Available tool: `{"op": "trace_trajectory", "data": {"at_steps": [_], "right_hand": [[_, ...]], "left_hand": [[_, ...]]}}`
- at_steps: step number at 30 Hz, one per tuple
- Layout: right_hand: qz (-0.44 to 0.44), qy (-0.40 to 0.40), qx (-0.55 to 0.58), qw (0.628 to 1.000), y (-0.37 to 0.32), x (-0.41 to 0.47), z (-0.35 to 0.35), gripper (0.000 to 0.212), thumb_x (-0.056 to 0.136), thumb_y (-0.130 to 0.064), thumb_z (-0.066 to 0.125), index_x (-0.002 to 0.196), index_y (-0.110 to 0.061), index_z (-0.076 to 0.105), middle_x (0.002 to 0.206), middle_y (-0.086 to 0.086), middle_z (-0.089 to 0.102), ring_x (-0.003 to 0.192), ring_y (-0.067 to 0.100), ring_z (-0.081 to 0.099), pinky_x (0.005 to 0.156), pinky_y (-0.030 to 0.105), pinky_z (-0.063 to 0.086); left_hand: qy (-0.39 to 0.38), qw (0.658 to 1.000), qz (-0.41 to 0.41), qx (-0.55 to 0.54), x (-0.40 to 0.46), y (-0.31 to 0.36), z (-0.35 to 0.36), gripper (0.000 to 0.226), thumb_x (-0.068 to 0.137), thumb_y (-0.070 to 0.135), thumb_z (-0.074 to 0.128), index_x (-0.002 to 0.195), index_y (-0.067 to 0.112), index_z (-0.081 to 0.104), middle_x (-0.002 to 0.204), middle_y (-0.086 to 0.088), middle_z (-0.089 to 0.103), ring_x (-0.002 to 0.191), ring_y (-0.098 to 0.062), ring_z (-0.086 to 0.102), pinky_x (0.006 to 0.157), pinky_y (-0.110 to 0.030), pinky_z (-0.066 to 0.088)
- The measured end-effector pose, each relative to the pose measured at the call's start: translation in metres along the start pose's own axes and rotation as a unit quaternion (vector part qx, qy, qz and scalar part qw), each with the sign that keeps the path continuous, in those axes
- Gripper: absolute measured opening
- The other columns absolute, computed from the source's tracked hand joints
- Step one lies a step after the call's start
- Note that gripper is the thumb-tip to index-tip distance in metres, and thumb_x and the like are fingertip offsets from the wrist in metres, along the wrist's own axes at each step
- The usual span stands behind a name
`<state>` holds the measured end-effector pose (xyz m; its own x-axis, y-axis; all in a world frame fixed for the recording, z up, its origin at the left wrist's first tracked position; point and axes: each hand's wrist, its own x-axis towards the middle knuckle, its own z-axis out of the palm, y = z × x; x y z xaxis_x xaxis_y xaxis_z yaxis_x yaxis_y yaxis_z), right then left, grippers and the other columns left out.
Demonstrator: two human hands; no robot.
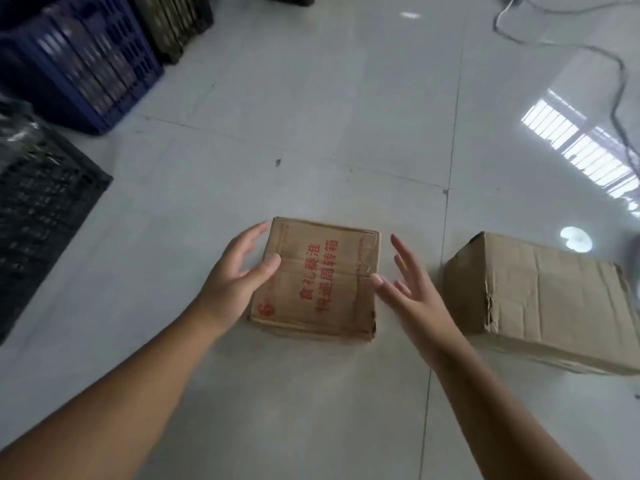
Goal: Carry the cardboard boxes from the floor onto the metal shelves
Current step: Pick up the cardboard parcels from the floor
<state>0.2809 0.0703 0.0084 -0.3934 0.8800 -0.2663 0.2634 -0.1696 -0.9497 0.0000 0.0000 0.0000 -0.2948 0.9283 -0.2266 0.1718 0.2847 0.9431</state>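
Single head cam, wide-angle — looks forward and steeply down at the tiled floor (346,81), near arm's reach. Both forearms enter from the bottom edge. Edges bowed and blurry, probably lens distortion — no second view.

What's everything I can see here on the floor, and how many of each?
printed box: one, brown with red lettering, on the floor between the hands
plain box: one, brown and creased, on the floor to the right of it
blue crate: one, top left, filled
black crate: one, left edge
dark crates: number unclear, behind the blue crate
cable: one, grey, trailing across the top right
floor: pale glossy tiles, with window glare at right
left hand: open, thumb on the printed box's left edge
right hand: open, fingers spread by the box's right edge
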Motion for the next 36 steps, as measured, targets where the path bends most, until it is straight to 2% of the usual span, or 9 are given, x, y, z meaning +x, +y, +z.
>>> {"op": "trace_trajectory", "data": {"at_steps": [3,6,9,12,15,21,28,32,36], "right_hand": [[0.012,-0.016,0.005,1.0,0.024,0.014,0.01,0.094,0.089,-0.054,0.08,0.16,-0.059,0.019,0.17,-0.03,0.024,0.15,-0.001,0.028,0.124,0.037,0.035],[0.006,-0.036,-0.053,0.998,0.043,0.028,0.019,0.094,0.095,-0.023,0.082,0.151,-0.067,0.02,0.142,-0.06,0.032,0.14,-0.01,0.042,0.118,0.035,0.045],[-0.022,0.001,-0.103,0.994,0.056,0.037,0.022,0.097,0.093,-0.003,0.079,0.16,-0.044,0.021,0.151,-0.038,0.035,0.151,0.004,0.033,0.13,0.045,0.034],[0.007,0.033,-0.101,0.994,0.06,0.037,0.02,0.098,0.094,0.002,0.076,0.17,-0.026,0.021,0.168,-0.005,0.039,0.158,0.018,0.034,0.128,0.054,0.037],[0.029,0.035,-0.071,0.996,0.065,0.035,0.018,0.101,0.096,0.001,0.076,0.172,-0.026,0.015,0.166,-0.004,0.041,0.156,0.02,0.038,0.124,0.055,0.044],[0.026,0.034,-0.013,0.999,0.069,0.035,0.019,0.086,0.095,0.004,0.075,0.12,-0.071,0.041,0.122,-0.033,0.058,0.115,-0.003,0.062,0.077,0.013,0.062],[-0.014,0.04,0.042,0.998,0.073,0.028,0.018,0.079,0.095,0.013,0.071,0.139,-0.047,0.045,0.131,-0.025,0.056,0.107,-0.026,0.063,0.077,0.013,0.062],[-0.083,0.111,0.069,0.988,0.063,0.028,0.009,0.063,0.094,0.027,0.059,0.125,-0.028,0.054,0.128,-0.013,0.061,0.122,-0.006,0.06,0.093,0.021,0.06],[-0.072,0.118,0.191,0.972,0.046,0.04,-0.018,0.023,0.104,-0.014,0.061,0.121,-0.03,0.058,0.098,-0.014,0.071,0.092,-0.003,0.072,0.08,0.019,0.06]], "left_hand": [[-0.028,0.999,-0.03,0.005,0.01,-0.025,0.013,0.089,0.091,0.051,0.076,0.165,0.041,0.028,0.129,0.06,0.049,0.114,0.037,0.048,0.097,-0.006,0.048],[-0.025,0.998,-0.058,0.012,0.016,-0.052,0.025,0.101,0.091,0.048,0.079,0.167,0.047,0.012,0.12,0.058,0.057,0.112,0.017,0.067,0.072,-0.014,0.061],[0.001,0.999,-0.049,0.016,0.021,-0.062,0.034,0.103,0.094,0.028,0.082,0.169,0.043,0.012,0.143,0.019,0.063,0.126,-0.007,0.067,0.088,-0.023,0.06],[-0.003,0.998,-0.061,0.02,0.02,-0.064,0.038,0.099,0.091,0.026,0.084,0.164,0.051,0.021,0.133,0.021,0.068,0.113,-0.006,0.071,0.066,-0.019,0.061],[-0.006,0.998,-0.064,0.008,0.018,-0.066,0.038,0.094,0.089,0.026,0.085,0.157,0.058,0.029,0.124,0.026,0.07,0.111,-0.01,0.071,0.057,-0.018,0.059],[-0.004,0.998,-0.056,0.003,0.019,-0.07,0.037,0.084,0.086,0.023,0.088,0.124,0.082,0.041,0.124,0.022,0.069,0.107,-0.016,0.074,0.054,-0.02,0.058],[0.017,0.999,-0.019,0.02,0.011,-0.068,0.036,0.094,0.082,0.02,0.091,0.15,0.054,0.035,0.137,0.02,0.062,0.122,-0.011,0.067,0.084,-0.035,0.064],[0.039,0.996,0.071,-0.048,0.013,-0.052,0.03,0.072,0.076,0.018,0.09,0.116,0.062,0.049,0.126,0.041,0.057,0.119,0.009,0.064,0.092,-0.034,0.064],[0.035,0.985,0.074,-0.149,0.021,-0.035,0.033,0.053,0.074,0.052,0.079,0.121,0.051,0.054,0.121,0.005,0.059,0.106,-0.019,0.068,0.095,-0.039,0.057]]}}
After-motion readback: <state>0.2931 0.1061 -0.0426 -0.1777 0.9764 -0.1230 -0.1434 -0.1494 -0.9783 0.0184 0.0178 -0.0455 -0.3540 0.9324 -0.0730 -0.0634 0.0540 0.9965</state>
